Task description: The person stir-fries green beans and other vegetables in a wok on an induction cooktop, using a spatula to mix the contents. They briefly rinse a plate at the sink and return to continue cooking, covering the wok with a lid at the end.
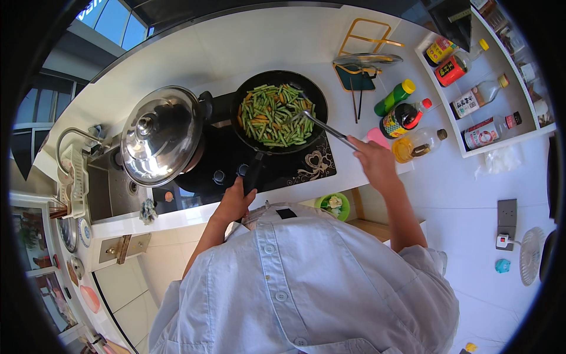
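Note:
My left hand grips the black handle of a dark frying pan on the black glass cooktop. Cut green beans, mixed with some orange-yellow pieces, spread across the pan's bottom. In my right hand is a metal cooking utensil. Its working end reaches into the right side of the beans, where they partly hide it, so I cannot tell its exact kind.
A large lidded pot stands left of the pan, beside the sink. Right of the cooktop are sauce bottles, an oil bottle and a gold rack with a glass lid. A green bin sits below the counter edge.

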`<control>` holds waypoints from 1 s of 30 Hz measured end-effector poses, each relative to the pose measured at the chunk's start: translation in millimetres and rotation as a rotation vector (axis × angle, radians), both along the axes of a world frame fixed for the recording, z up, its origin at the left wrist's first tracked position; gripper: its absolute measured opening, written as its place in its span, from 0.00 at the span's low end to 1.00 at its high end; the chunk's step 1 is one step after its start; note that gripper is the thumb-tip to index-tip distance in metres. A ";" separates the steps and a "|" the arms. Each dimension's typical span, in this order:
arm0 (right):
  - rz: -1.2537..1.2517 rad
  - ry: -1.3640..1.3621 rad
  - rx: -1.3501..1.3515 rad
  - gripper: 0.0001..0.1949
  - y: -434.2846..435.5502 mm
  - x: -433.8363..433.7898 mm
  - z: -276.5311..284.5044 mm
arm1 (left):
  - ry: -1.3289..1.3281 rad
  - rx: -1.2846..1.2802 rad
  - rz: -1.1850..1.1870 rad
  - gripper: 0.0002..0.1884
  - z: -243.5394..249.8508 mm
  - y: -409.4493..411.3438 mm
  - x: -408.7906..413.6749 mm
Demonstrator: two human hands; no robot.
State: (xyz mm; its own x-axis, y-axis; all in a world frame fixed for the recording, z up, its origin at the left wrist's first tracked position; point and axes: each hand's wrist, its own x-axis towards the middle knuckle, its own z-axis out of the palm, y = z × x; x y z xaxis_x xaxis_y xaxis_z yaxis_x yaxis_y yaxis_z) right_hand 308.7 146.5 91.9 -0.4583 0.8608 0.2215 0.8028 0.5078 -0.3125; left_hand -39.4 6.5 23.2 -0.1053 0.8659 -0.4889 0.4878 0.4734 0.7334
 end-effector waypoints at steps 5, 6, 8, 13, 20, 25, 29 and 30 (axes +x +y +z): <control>0.009 -0.007 -0.002 0.20 -14.1 18.5 50.1 | -0.030 0.001 0.007 0.24 -4.5 -2.7 -1.7; 0.010 -0.017 -0.007 0.20 -15.8 20.8 47.8 | -0.026 -0.003 0.005 0.24 -3.0 -1.6 -1.2; -0.006 -0.026 -0.017 0.20 -15.1 20.6 34.4 | -0.017 -0.010 0.009 0.24 0.5 -1.4 0.1; -0.092 0.101 -0.015 0.20 3.6 -14.5 -28.5 | -0.015 -0.020 -0.005 0.24 -0.3 0.6 -0.9; -0.117 0.173 0.017 0.20 12.5 -52.4 -29.8 | -0.011 -0.011 -0.001 0.23 -2.8 -0.6 -2.4; -0.026 0.058 0.018 0.19 12.1 -48.8 -43.6 | -0.034 0.005 0.004 0.21 -2.8 -0.6 -1.7; -0.059 0.145 0.006 0.21 3.9 -37.2 -21.2 | -0.018 0.047 0.019 0.19 -10.8 -3.1 -2.6; -0.053 0.161 0.012 0.22 -1.2 -37.3 -13.5 | -0.018 0.039 0.018 0.19 -10.3 -2.7 -2.7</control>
